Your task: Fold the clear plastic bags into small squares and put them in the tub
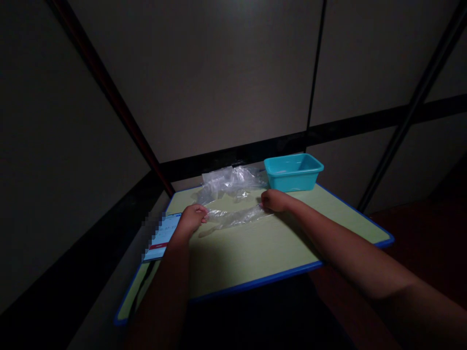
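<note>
Tabletop (251, 260), well in from near edge: L hand (192, 217), R hand (274, 200) grip opp. ends of clear plastic (237, 218), prob. to spread it.

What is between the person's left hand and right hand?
In the head view, a crinkled strip of clear plastic runs from the left hand to the right hand, over the table.
</note>
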Tool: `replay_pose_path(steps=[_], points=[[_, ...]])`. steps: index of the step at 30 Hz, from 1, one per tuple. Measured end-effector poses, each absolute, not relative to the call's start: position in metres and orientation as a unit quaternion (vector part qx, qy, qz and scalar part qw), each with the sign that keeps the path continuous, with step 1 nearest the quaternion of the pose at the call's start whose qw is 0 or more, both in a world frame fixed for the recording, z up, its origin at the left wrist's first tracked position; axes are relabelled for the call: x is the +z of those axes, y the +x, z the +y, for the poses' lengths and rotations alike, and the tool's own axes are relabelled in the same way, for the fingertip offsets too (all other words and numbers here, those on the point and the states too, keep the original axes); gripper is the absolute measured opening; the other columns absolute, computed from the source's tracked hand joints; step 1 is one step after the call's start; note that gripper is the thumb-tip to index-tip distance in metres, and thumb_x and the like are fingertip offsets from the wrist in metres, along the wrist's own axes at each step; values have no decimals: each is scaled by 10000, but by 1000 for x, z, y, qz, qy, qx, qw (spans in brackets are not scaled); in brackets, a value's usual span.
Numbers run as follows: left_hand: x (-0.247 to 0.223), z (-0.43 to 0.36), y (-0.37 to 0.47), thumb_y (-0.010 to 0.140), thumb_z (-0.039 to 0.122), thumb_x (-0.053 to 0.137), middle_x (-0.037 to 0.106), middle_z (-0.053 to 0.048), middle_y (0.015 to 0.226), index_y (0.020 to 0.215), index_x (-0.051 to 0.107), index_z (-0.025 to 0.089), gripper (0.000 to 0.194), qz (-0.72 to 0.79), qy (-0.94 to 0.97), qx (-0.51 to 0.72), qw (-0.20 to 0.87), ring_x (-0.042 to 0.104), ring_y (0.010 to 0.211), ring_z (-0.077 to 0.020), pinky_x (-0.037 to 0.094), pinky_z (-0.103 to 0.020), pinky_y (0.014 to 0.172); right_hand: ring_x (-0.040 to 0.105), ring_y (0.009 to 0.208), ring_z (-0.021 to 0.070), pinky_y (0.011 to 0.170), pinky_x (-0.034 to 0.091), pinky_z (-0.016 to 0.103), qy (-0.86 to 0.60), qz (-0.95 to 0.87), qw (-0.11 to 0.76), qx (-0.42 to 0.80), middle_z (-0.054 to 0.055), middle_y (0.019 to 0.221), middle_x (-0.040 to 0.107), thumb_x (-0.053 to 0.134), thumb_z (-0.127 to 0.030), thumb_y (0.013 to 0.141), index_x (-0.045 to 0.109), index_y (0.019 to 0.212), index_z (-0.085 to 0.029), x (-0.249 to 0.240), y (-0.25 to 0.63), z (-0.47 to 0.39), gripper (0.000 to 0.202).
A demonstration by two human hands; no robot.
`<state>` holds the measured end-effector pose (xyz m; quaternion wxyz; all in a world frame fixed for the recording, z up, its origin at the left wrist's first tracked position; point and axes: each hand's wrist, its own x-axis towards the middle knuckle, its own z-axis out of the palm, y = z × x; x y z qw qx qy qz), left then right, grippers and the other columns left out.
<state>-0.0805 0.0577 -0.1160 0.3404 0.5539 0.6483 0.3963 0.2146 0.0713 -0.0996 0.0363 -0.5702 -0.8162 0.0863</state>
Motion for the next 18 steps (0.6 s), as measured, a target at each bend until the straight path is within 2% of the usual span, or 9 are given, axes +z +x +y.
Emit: replay_pose_path(steps=[9,18], points=[[-113,56,-79,552,279,563,628,-10,613,666,561,163,163,651,524,416,359,588,536,-134,408,-217,503,591,744,155,568,323,222,-578,-811,49,80,95,882,691,534,-287,841,674,903,-140,-103,214,73,212],[-125,63,-81,570,225,504,620,-7,576,625,558,170,95,654,553,414,308,569,532,-134,382,-214,484,591,748,176,551,310,240,-580,-810,61,60,106,880,685,546,-350,823,669,884,-144,-109,213,75,247]])
